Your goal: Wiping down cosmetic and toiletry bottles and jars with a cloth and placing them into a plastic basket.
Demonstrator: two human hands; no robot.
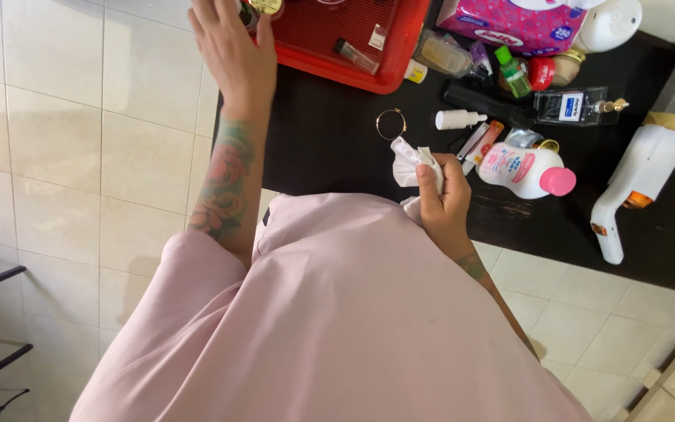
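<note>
Pink fabric of the person's loose top (337,312) fills the near view, and just above it the right hand (443,199) has its fingers closed around a crumpled white tissue (412,164), held at the near edge of a black tabletop (337,133). Judging by this, wiping looks under way, with most items not yet shifted. The left hand (232,51), on a tattooed forearm, reaches to the corner of a red plastic tray (353,47); its fingertips run out of view, so their grip cannot be told. Beside the tissue lie a thin gold hoop (391,123), a white lotion bottle with a pink cap (521,170), small tubes and vials, a clear perfume bottle (576,105) and a white handheld appliance (634,184).
</note>
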